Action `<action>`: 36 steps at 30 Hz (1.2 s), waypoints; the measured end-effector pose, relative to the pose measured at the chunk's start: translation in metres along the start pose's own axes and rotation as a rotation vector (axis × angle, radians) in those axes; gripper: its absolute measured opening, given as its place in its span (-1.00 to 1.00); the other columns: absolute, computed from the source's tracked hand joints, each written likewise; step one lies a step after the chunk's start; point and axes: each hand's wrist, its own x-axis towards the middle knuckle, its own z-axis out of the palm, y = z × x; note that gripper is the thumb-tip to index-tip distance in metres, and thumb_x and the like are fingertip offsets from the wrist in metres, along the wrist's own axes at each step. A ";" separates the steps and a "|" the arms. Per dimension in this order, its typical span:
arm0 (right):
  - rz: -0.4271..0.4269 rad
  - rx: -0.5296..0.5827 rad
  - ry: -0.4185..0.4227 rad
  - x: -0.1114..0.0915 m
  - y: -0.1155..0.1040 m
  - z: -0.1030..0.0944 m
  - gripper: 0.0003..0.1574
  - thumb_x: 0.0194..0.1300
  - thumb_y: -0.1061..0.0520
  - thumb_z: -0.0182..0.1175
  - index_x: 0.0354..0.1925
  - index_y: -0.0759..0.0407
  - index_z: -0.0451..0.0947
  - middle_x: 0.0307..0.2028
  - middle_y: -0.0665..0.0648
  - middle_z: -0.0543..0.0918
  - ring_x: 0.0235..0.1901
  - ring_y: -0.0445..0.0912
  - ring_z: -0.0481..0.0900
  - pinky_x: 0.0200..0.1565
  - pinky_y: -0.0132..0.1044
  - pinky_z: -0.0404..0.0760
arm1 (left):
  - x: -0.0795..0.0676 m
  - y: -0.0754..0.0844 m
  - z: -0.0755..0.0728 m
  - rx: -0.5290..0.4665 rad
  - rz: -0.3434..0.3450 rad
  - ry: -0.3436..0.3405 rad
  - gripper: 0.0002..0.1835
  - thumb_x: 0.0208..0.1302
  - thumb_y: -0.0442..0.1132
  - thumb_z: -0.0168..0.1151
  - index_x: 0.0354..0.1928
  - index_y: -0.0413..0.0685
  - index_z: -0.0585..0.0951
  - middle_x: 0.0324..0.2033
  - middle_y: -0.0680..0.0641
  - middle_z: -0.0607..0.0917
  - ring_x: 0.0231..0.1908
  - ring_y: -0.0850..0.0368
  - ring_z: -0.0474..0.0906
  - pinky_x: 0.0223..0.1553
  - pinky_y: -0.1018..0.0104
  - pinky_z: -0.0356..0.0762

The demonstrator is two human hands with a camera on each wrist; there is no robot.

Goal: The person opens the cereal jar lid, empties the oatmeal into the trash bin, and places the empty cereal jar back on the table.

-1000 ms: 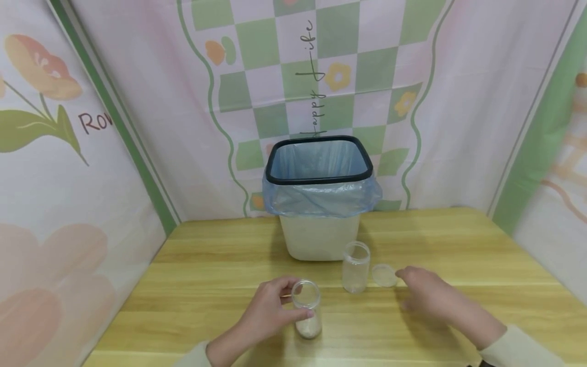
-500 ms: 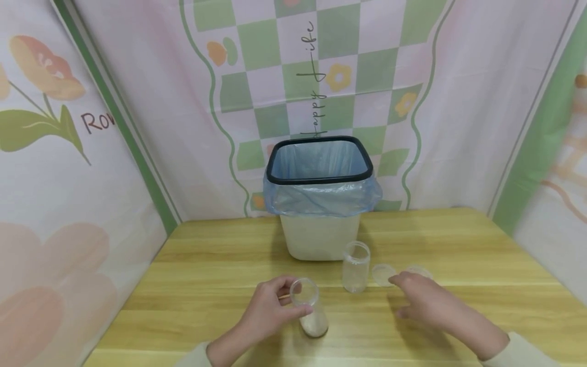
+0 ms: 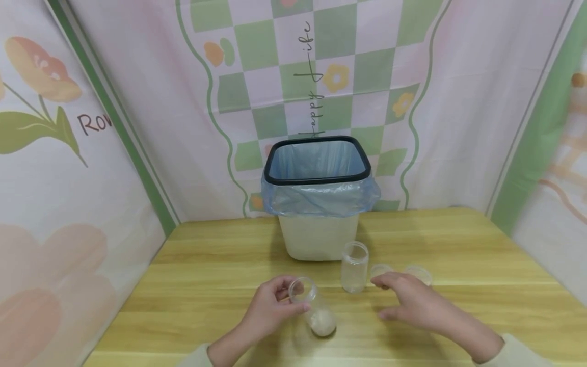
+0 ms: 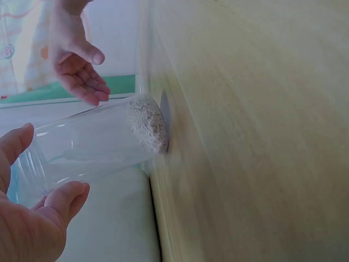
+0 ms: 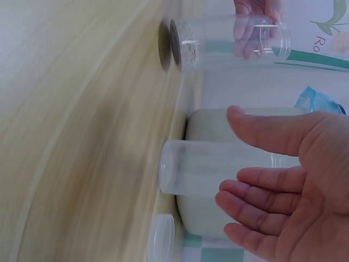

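My left hand [image 3: 270, 308] grips a clear plastic jar [image 3: 316, 306] near its open mouth, thumb on the near side and fingers behind. The jar leans, its mouth toward my left hand and its base out to the right, close over the table. Pale, grainy stuff [image 4: 147, 124] fills the bottom of it. My right hand [image 3: 412, 300] hovers with fingers extended, palm turned toward the jars, holding nothing. Just left of it, a second clear jar [image 3: 354, 272] stands upright and uncapped. Two clear round lids [image 3: 419, 274] lie behind the right hand, one partly hidden by it.
A cream waste bin [image 3: 318, 237] with a black rim and blue liner bag [image 3: 321, 199] stands at the back of the wooden table [image 3: 211, 255], right behind the second jar. Printed curtains [image 3: 137, 127] surround the table's back and sides.
The held jar's base has swung to the right, tilting it more. My right hand has moved left, and a second lid now shows where it was.
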 end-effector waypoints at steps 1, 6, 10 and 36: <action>-0.008 0.006 0.007 0.001 -0.001 0.001 -0.20 -0.11 0.04 0.54 0.06 0.39 0.53 -0.07 0.24 0.66 -0.10 0.14 0.61 -0.05 0.10 0.57 | 0.000 -0.001 0.000 -0.014 -0.004 -0.001 -0.52 0.02 -0.34 0.49 0.00 -0.36 0.56 -0.06 -0.30 0.63 0.05 -0.17 0.58 -0.10 0.35 0.59; -0.049 0.034 0.022 0.006 -0.008 0.008 -0.20 -0.09 0.02 0.54 0.07 0.39 0.52 -0.05 0.22 0.65 -0.08 0.13 0.60 -0.03 0.09 0.56 | 0.001 -0.003 0.002 -0.082 -0.007 -0.016 -0.51 0.05 -0.38 0.46 0.03 -0.40 0.53 -0.02 -0.32 0.61 0.06 -0.18 0.57 -0.07 0.33 0.58; -0.057 0.050 0.034 0.010 -0.013 0.014 -0.20 -0.09 0.01 0.53 0.07 0.36 0.53 -0.05 0.19 0.65 -0.07 0.10 0.60 -0.01 0.08 0.55 | 0.002 -0.004 0.004 -0.128 -0.006 -0.026 -0.52 0.06 -0.43 0.43 0.04 -0.42 0.51 -0.01 -0.30 0.61 0.07 -0.16 0.56 -0.05 0.31 0.58; -0.017 0.302 0.065 0.033 -0.041 0.050 -0.10 -0.07 -0.10 0.50 0.16 0.32 0.47 0.06 0.21 0.60 0.01 0.13 0.56 0.02 0.13 0.53 | 0.002 -0.012 0.007 -0.206 -0.008 -0.076 -0.48 0.14 -0.42 0.35 0.13 -0.41 0.41 0.08 -0.25 0.55 0.11 -0.15 0.53 0.01 0.26 0.56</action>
